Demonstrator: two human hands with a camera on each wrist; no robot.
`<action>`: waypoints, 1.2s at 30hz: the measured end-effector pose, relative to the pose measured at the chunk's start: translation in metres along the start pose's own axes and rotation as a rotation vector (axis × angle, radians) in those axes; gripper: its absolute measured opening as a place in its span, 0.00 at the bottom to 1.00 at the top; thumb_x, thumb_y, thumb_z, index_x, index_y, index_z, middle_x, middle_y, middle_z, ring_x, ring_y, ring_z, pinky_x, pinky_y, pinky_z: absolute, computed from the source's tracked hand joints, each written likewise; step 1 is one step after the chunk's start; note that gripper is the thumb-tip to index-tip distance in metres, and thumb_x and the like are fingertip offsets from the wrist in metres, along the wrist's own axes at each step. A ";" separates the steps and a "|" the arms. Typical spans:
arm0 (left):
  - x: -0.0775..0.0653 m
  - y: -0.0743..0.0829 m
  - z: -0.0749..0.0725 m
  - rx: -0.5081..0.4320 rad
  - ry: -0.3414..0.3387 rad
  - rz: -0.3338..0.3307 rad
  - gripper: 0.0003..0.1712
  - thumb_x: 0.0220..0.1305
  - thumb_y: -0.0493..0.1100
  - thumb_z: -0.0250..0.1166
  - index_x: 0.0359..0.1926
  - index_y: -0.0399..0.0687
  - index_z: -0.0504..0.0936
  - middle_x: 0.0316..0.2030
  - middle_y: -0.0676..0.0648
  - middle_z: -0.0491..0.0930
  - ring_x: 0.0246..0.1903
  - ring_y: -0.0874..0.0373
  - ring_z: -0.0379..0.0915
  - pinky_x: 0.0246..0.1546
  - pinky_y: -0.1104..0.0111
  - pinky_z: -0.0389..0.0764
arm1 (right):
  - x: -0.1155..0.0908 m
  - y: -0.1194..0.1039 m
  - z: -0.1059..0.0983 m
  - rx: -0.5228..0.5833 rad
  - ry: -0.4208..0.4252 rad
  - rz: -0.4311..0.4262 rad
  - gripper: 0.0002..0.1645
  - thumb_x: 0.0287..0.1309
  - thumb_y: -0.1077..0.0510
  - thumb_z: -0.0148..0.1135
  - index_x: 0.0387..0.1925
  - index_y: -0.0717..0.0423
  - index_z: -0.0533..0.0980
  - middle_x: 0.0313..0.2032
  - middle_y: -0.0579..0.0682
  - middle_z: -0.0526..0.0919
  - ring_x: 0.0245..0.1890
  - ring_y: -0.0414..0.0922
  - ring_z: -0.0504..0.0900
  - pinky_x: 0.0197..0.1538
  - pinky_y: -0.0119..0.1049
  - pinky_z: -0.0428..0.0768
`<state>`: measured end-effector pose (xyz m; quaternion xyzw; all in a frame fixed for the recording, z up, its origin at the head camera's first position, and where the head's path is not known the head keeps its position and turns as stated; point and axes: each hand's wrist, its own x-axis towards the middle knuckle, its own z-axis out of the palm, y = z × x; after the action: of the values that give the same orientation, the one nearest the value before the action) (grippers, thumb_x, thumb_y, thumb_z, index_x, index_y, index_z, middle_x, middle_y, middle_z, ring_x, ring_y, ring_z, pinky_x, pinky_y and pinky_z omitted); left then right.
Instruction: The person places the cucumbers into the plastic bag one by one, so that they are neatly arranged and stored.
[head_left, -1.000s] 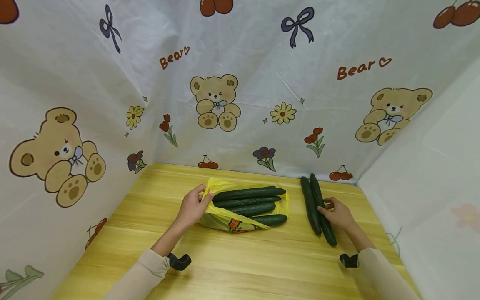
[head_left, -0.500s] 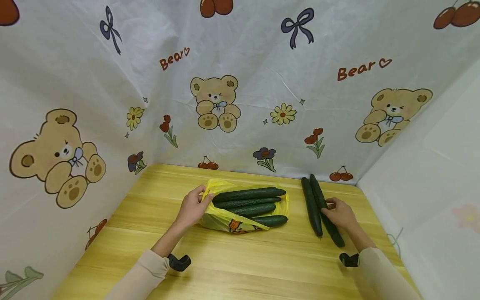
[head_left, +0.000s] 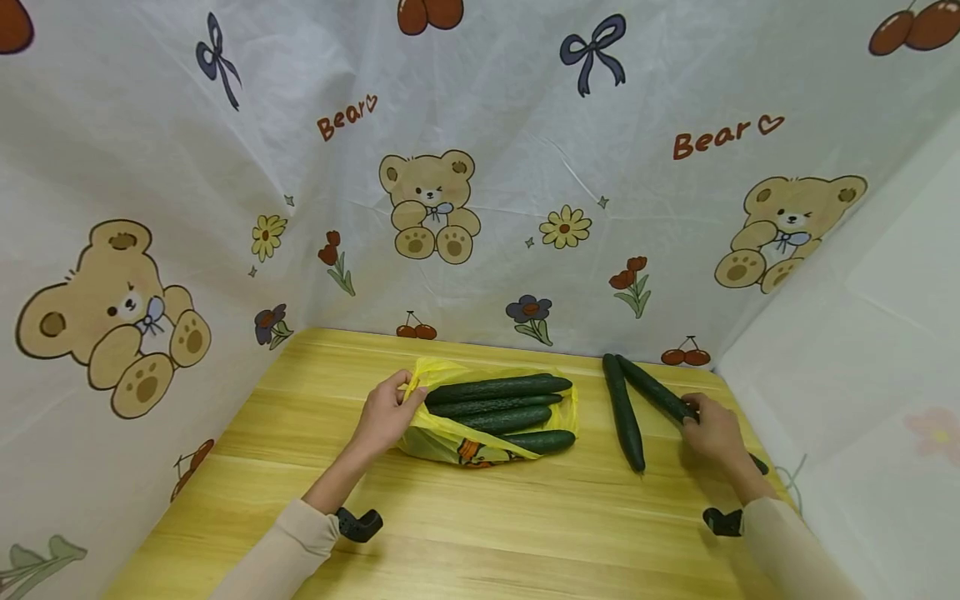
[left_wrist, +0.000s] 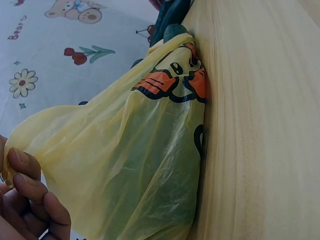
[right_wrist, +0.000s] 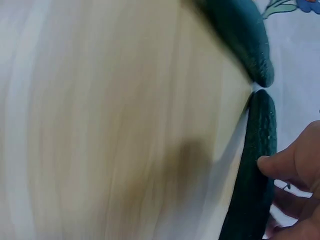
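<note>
My left hand (head_left: 387, 414) pinches the edge of a yellow plastic bag (head_left: 450, 446) at its left end. In the left wrist view the bag (left_wrist: 115, 155) stretches from the fingertips, with an orange-and-black print on it. Several dark green cucumbers (head_left: 498, 387) lie side by side in the bag, their right ends showing. At the right, my right hand (head_left: 716, 433) grips one cucumber (head_left: 656, 387), which slants toward the table's right edge; the right wrist view has the thumb pressed on this cucumber (right_wrist: 255, 145). Another cucumber (head_left: 624, 417) lies left of it, their far ends close together.
The wood-grain table (head_left: 480, 533) meets a white printed cloth (head_left: 502, 275) with bears and flowers at the back and left. A plain white wall (head_left: 862, 375) rises on the right, with a thin pale cord (head_left: 791, 483) near the table's right edge.
My right hand has moved right, swinging the near end of its cucumber away from the one beside it. My left hand and the bag have stayed in place.
</note>
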<state>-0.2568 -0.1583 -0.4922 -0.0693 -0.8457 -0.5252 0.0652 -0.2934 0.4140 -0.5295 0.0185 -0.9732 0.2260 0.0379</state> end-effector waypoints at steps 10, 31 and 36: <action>0.000 0.000 0.003 -0.005 -0.025 -0.006 0.08 0.82 0.48 0.62 0.45 0.49 0.79 0.13 0.55 0.58 0.11 0.60 0.49 0.14 0.72 0.53 | -0.005 0.011 -0.007 -0.106 0.114 -0.136 0.26 0.70 0.69 0.56 0.67 0.77 0.72 0.58 0.80 0.81 0.56 0.77 0.79 0.62 0.70 0.62; 0.002 0.001 0.004 -0.017 -0.035 0.001 0.08 0.82 0.49 0.62 0.46 0.51 0.80 0.14 0.53 0.63 0.11 0.60 0.53 0.15 0.72 0.55 | -0.022 -0.017 -0.023 -0.090 0.329 -0.441 0.27 0.65 0.76 0.64 0.65 0.63 0.77 0.58 0.71 0.84 0.51 0.64 0.73 0.53 0.57 0.66; 0.003 0.001 0.003 -0.020 -0.040 0.007 0.08 0.82 0.48 0.62 0.46 0.50 0.79 0.14 0.53 0.62 0.12 0.59 0.52 0.15 0.72 0.55 | -0.022 -0.031 -0.023 -0.072 0.332 -0.473 0.29 0.64 0.76 0.66 0.65 0.61 0.77 0.57 0.68 0.85 0.51 0.62 0.73 0.53 0.57 0.67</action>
<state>-0.2593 -0.1548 -0.4925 -0.0835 -0.8413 -0.5318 0.0494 -0.2684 0.3964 -0.4972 0.2065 -0.9297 0.1761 0.2489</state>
